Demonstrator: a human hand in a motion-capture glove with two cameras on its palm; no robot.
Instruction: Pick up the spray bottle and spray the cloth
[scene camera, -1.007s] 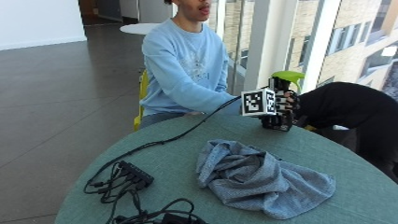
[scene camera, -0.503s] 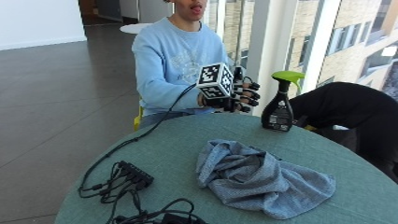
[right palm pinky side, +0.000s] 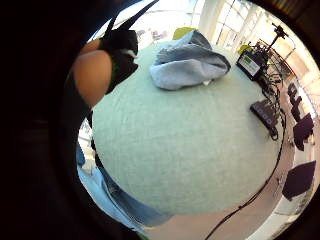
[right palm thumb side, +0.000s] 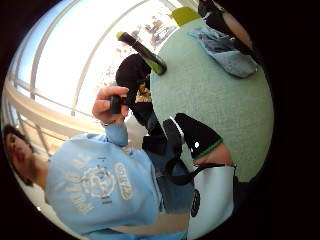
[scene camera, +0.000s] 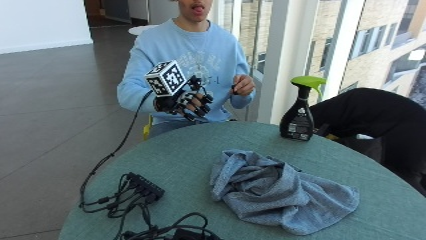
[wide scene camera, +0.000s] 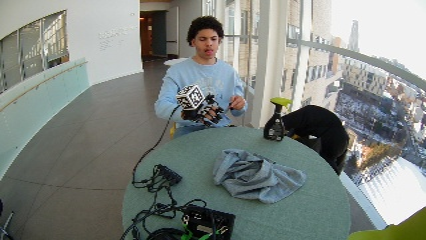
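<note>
In the outside view a black spray bottle (scene camera: 298, 119) with a green head stands upright at the far edge of the round green table (scene camera: 186, 165). A crumpled blue-grey cloth (scene camera: 279, 192) lies in the table's middle. My gloved right hand (scene camera: 188, 102) hangs in front of the person's chest, well left of the bottle, fingers spread and loosely bent, holding nothing. The bare left hand (scene camera: 243, 86) pinches a small dark item. The thumb side palm view shows the bottle (right palm thumb side: 134, 75) and cloth (right palm thumb side: 225, 47). The cloth (right palm pinky side: 187, 62) also lies across the table in the little finger side view.
A black power strip with tangled cables (scene camera: 143, 187) lies at the table's near left. A dark draped chair (scene camera: 379, 120) stands just behind the bottle. A black box with green wires (wide scene camera: 208, 220) sits at the table's front edge.
One second ago my right hand was at the bottle. It has since let go and moved left to the person's chest; the bottle stays standing where it was.
</note>
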